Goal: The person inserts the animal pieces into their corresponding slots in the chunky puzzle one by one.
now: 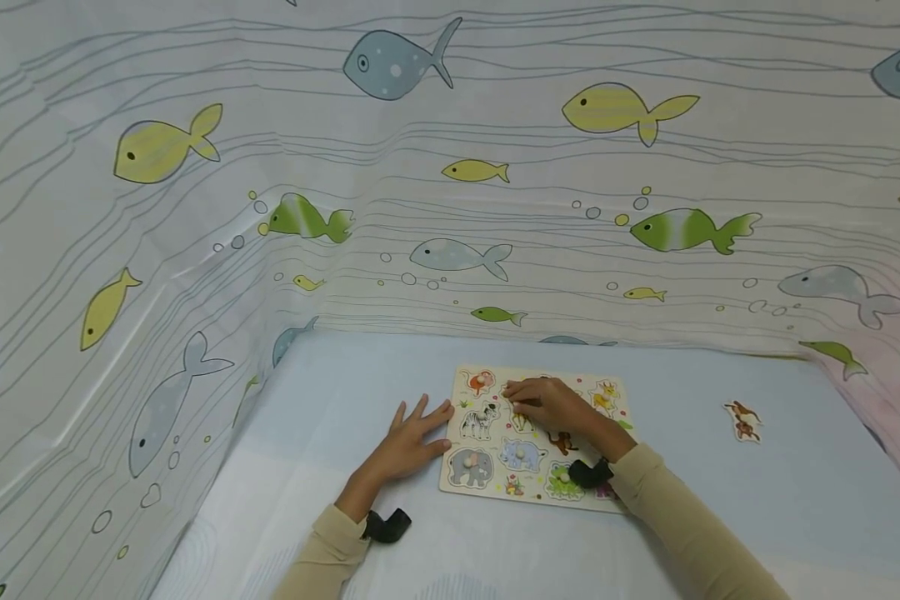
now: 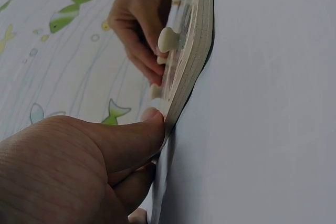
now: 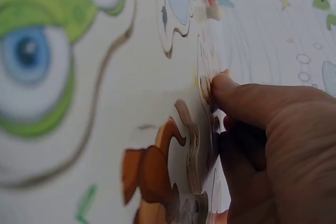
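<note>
A wooden knob puzzle board (image 1: 487, 493) with animal pieces lies on the table. My left hand (image 1: 408, 446) rests at its left edge, fingers spread and thumb by the rim; the left wrist view shows the thumb (image 2: 131, 140) against the edge. My right hand (image 1: 558, 408) reaches over the upper middle and pinches the giraffe puzzle piece (image 1: 522, 422) with thumb and curled fingers, which partly cover it. Near them are the zebra piece (image 1: 480, 422), the hippo piece (image 1: 521, 454), the elephant piece (image 1: 470, 468) and the frog piece (image 1: 564, 481). A brown animal picture (image 3: 152, 177) shows beside the right hand.
A loose brown animal piece (image 1: 744, 421) lies on the table right of the board. The table has a pale blue cover (image 1: 345, 383). Fish-patterned sheets (image 1: 390, 208) rise at the back and sides. Each wrist wears a black device (image 1: 387, 526).
</note>
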Demonstrator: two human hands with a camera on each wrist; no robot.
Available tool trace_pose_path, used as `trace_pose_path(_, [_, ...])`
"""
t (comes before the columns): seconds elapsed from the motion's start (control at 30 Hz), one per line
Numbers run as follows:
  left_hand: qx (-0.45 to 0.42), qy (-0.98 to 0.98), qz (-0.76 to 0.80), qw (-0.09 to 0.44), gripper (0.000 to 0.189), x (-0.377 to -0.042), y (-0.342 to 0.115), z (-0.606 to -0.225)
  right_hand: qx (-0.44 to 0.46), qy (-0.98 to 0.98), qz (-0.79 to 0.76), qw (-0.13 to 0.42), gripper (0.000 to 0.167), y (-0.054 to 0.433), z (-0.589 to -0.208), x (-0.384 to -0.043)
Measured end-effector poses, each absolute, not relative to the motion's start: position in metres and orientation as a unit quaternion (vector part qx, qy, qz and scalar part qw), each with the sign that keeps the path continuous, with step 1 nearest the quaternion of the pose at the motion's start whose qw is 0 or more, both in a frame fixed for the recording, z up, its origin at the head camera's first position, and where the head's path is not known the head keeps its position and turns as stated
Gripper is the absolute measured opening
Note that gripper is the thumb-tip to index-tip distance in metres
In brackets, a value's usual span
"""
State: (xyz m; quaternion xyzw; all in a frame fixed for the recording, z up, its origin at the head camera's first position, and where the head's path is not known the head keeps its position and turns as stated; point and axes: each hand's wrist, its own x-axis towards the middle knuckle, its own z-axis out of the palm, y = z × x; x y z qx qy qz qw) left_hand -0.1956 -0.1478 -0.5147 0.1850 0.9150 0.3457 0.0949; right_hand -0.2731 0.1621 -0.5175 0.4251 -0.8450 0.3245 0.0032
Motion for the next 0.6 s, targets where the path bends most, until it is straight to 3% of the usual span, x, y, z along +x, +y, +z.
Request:
trace_pose_path(0.33, [0.171,0.918,0.346,0.093,0.059,-0.196,-0.149,-0.517,0.403,-0.857,0.32,-0.034,0.033,0.156,-0.512,-0.275])
trace_pose_path(0.6, [0.171,0.916,0.35,0.096,0.059,-0.197,-0.148,-0.518,0.325,-0.853,0.403,-0.064,0.033,0.167,-0.497,-0.27])
